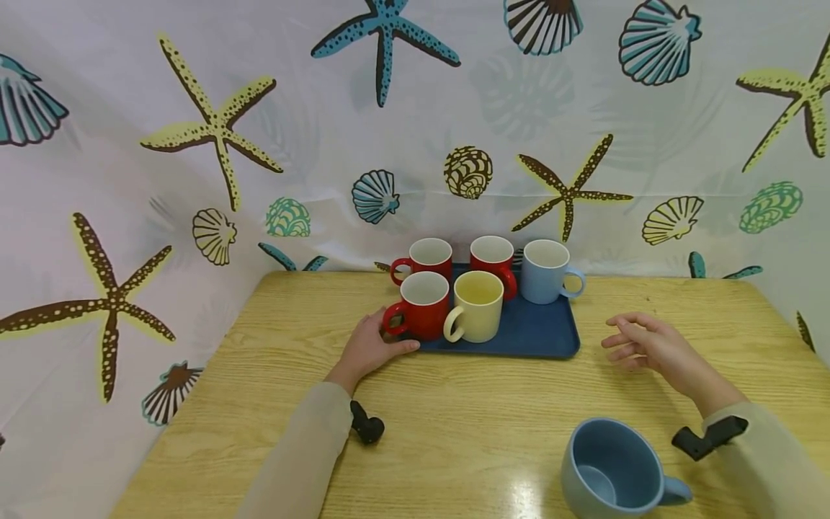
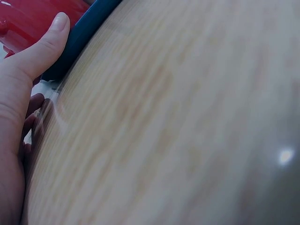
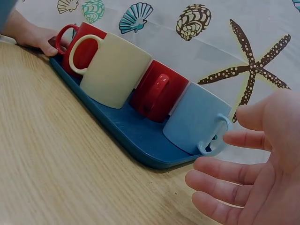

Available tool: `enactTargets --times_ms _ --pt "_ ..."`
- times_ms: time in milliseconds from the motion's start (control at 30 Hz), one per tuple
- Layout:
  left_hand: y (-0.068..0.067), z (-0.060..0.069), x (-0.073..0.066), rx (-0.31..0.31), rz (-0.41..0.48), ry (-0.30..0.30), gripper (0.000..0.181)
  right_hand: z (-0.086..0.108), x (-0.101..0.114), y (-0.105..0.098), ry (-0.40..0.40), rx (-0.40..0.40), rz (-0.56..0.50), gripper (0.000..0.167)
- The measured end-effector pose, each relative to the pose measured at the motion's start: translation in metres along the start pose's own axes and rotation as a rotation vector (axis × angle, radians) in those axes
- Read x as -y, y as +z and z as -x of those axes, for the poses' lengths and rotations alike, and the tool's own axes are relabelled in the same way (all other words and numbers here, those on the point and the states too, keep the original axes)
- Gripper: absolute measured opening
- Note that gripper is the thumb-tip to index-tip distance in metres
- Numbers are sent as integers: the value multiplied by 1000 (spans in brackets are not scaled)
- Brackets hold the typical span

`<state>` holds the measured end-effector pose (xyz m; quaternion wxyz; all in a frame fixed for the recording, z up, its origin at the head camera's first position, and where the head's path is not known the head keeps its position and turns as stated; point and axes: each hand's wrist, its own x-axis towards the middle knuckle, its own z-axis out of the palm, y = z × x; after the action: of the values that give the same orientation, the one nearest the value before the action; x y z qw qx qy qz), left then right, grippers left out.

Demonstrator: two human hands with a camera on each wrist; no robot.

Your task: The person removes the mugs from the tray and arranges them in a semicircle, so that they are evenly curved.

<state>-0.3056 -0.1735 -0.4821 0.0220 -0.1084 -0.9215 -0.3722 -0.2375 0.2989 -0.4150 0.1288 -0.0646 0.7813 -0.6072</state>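
Note:
At the near left corner of a blue tray (image 1: pixel 532 331), my left hand (image 1: pixel 372 349) grips the edge. In the left wrist view the thumb (image 2: pixel 54 40) lies over the rim beside a red mug (image 2: pixel 37 18); the other fingers are partly hidden. On the tray stand a front red mug (image 1: pixel 424 317), a cream mug (image 1: pixel 483 313), two more red mugs behind and a light blue mug (image 1: pixel 543 277) at the right. My right hand (image 1: pixel 655 353) hovers right of the tray, fingers loosely spread and holding nothing.
A larger grey-blue mug (image 1: pixel 612 468) stands on the wooden table (image 1: pixel 454 425) near the front, left of the right forearm, its handle pointing right. A curtain (image 1: pixel 415 144) printed with shells and starfish hangs behind the table and at its left.

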Motion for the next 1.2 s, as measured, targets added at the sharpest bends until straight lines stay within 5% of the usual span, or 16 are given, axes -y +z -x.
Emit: enactTargets --times_ms 333,1200 --pt "0 -1 -1 3 -7 -4 79 -20 5 -2 28 -14 7 64" --pt "1 0 -2 -17 -7 -3 73 -71 15 -8 126 -20 4 77"
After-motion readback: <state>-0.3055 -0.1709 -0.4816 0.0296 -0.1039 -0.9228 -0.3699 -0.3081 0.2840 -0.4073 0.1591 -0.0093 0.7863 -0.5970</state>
